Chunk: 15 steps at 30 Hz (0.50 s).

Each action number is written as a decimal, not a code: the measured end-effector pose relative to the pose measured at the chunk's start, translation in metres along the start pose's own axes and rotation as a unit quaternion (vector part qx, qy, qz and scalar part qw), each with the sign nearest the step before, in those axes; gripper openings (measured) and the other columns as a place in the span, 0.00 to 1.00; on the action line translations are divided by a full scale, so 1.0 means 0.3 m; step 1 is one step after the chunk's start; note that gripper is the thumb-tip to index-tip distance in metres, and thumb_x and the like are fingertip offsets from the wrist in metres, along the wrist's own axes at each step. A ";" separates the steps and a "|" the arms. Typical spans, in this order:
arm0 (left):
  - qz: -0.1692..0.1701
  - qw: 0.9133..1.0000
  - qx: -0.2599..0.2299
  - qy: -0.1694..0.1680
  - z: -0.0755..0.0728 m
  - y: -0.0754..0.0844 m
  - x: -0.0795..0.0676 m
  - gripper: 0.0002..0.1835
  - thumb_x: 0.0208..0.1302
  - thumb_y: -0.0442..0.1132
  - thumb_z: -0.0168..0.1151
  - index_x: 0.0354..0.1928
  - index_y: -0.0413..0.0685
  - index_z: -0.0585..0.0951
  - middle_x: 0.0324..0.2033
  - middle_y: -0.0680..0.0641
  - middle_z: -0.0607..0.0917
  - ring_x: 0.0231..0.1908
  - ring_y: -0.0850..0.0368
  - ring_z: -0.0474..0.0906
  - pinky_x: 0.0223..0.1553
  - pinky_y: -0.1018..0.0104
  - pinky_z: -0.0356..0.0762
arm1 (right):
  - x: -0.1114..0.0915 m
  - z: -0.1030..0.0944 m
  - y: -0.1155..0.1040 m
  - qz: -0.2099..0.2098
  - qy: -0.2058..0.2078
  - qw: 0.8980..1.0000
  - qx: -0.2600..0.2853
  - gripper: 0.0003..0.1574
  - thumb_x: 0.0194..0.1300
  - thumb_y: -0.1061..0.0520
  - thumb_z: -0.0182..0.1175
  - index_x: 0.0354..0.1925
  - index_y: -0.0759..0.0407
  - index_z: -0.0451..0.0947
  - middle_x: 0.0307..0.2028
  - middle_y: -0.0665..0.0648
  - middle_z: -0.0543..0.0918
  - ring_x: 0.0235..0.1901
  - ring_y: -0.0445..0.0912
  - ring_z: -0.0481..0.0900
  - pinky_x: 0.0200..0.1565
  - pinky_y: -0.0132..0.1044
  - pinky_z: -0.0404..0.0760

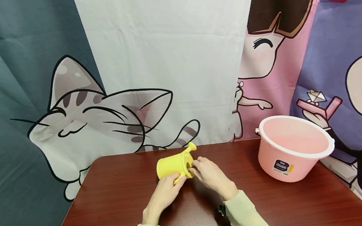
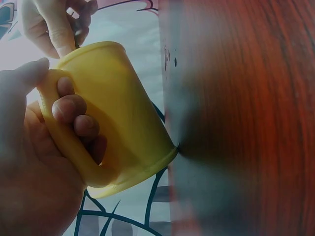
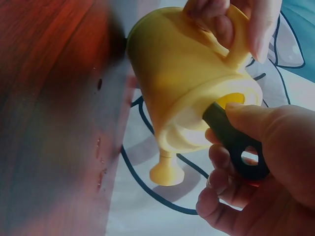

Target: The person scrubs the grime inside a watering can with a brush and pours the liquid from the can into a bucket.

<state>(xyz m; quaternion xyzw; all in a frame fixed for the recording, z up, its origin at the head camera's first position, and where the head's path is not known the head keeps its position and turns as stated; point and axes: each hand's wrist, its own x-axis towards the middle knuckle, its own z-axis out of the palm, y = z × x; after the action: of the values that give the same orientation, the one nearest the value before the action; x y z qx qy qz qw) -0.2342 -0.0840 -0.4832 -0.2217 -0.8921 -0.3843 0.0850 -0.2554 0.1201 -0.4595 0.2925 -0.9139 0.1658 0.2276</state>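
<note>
A yellow toy watering can (image 1: 170, 165) is held tilted on its side over the table, its mouth facing right and its spout pointing up and away. My left hand (image 1: 167, 192) grips the can's handle, fingers wrapped through the loop (image 2: 56, 118). Between the thumb and fingers of my right hand (image 1: 210, 175) is a dark handle (image 3: 231, 137) with a hole near its end. The tip of this dark handle lies at the can's mouth (image 3: 182, 105). Whatever it may join to inside the can is hidden, so its kind cannot be told.
On the right of the brown wooden table (image 1: 111, 208) stands a pink bucket (image 1: 280, 165) with a pale rim and a label. Behind the table hangs a printed cloth (image 1: 175, 54) with a cartoon cat and figures.
</note>
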 end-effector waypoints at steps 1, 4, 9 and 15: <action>0.001 1.000 0.002 0.000 0.000 0.000 0.000 0.20 0.72 0.54 0.54 0.21 0.58 0.68 0.17 0.60 0.62 0.19 0.68 0.58 0.24 0.72 0.60 | 0.000 -0.002 0.001 0.000 0.000 1.000 0.000 0.07 0.65 0.55 0.65 0.32 0.55 0.78 0.26 0.48 0.69 0.26 0.44 0.70 0.30 0.38 0.73; 0.003 1.000 0.005 -0.002 0.001 -0.002 0.000 0.21 0.72 0.55 0.53 0.21 0.58 0.68 0.17 0.60 0.62 0.19 0.67 0.58 0.24 0.71 0.61 | 0.000 -0.013 0.000 -0.003 -0.003 1.000 0.003 0.06 0.64 0.56 0.66 0.32 0.56 0.79 0.26 0.48 0.70 0.27 0.45 0.71 0.31 0.38 0.74; 0.004 1.000 0.009 -0.005 -0.002 -0.001 -0.001 0.20 0.72 0.54 0.53 0.22 0.58 0.68 0.17 0.60 0.62 0.20 0.67 0.58 0.25 0.71 0.61 | 0.001 -0.037 -0.001 -0.010 -0.003 1.000 0.011 0.06 0.63 0.58 0.66 0.32 0.58 0.80 0.26 0.49 0.72 0.27 0.46 0.73 0.33 0.39 0.75; -0.001 1.000 0.007 -0.009 -0.010 0.006 -0.002 0.19 0.72 0.54 0.54 0.22 0.58 0.68 0.17 0.60 0.62 0.20 0.67 0.59 0.25 0.71 0.62 | 0.005 -0.064 -0.001 -0.013 -0.004 1.000 0.018 0.04 0.62 0.60 0.67 0.32 0.59 0.81 0.26 0.50 0.73 0.28 0.46 0.74 0.34 0.40 0.76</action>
<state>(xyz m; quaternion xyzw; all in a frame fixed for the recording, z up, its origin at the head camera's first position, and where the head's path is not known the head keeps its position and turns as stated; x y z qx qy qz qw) -0.2328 -0.0853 -0.4801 -0.2238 -0.8955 -0.3766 0.0783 -0.2502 0.1274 -0.4425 0.3094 -0.9077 0.1778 0.2209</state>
